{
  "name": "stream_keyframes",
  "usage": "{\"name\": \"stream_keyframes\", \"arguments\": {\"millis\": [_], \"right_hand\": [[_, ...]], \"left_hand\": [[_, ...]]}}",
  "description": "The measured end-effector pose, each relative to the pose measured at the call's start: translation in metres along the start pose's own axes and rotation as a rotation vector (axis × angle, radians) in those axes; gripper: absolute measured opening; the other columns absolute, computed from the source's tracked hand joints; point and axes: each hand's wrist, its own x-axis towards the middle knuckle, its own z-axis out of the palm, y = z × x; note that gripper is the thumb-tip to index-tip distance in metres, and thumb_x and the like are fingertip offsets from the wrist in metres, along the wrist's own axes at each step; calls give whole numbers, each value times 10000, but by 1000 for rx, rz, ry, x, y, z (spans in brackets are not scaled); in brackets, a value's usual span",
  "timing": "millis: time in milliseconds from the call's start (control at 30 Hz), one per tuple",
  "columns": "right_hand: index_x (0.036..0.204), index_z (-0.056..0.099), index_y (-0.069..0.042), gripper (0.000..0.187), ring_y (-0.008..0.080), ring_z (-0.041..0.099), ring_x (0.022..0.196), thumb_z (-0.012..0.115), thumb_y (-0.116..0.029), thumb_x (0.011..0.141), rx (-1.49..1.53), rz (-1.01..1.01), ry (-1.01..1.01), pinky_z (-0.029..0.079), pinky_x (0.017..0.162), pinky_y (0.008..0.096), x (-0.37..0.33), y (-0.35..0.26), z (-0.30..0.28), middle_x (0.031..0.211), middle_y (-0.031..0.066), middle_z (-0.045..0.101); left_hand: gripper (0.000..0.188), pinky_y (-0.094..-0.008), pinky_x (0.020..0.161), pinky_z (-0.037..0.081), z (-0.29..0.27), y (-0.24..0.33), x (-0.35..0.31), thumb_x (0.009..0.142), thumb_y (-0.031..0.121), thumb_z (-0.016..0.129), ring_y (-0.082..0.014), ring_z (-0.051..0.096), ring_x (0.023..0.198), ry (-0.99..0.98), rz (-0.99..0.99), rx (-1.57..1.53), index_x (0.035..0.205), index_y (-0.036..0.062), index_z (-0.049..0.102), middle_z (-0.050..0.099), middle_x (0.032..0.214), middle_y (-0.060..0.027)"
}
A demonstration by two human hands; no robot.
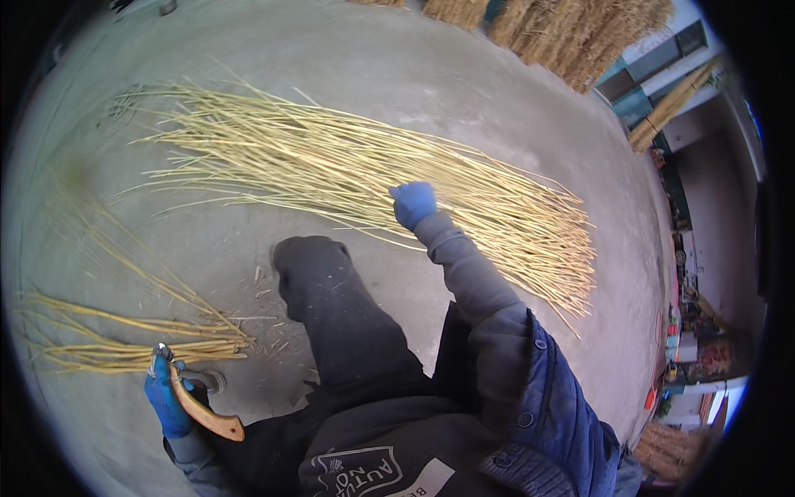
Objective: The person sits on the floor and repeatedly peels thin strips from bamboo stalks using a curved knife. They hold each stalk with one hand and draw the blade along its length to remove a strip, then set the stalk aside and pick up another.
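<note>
A wide layer of long, thin yellow rods (pixel 315 157), peeled-looking, is spread across the concrete floor in front of me. Over its near edge is my right hand (pixel 412 205), blue-gloved, fingers curled closed; what they hold, if anything, is hidden. At the lower left, my left hand (pixel 168 403), also in a blue glove, grips a tool with a curved wooden handle (pixel 207 414) close to its small metal head. The exact kind of tool cannot be made out. Just beyond that hand lies a smaller pile of rods (pixel 190 349), some of them blurred.
My bent leg (pixel 339 306) sits between the two piles. Bark scraps and chips (pixel 277 352) litter the concrete floor (pixel 364 62) beside it. Tall straw-coloured bundles (pixel 571 37) stand at the far right, and assorted items line the right-hand wall.
</note>
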Motion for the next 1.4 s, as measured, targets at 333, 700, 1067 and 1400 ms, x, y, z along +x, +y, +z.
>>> {"name": "stream_keyframes", "arguments": {"millis": [333,700,1067,1400], "right_hand": [[1015,719,-124,280,350,710,910,611,-345,883,415,-400,-70,540,828,474,201,-366,-66,960,123,743],[1096,730,-118,496,337,711,1039,609,-555,892,275,-351,-717,538,895,479,52,-578,141,1098,161,740],[1056,735,-83,426,395,699,1039,646,-433,831,357,-201,-750,543,927,473,65,-566,162,1075,222,730],[1024,754,-61,283,160,661,739,630,-308,965,1101,-329,-878,530,697,310,69,-500,39,884,83,747]], "left_hand": [[296,-280,524,544,-42,39,23,963,158,683,-162,665,616,42,-81,-142,1170,-51,649,735,927,-138],[365,-312,706,592,-116,33,-7,790,103,743,-178,717,780,2,-220,220,1126,-28,692,744,950,-141],[389,-302,749,584,-125,34,-10,760,188,852,-165,730,801,27,-243,190,1092,26,732,750,900,-97],[294,-287,592,583,-122,21,-5,907,155,739,-123,686,699,194,-140,-89,1101,-50,659,727,887,-119]]}}
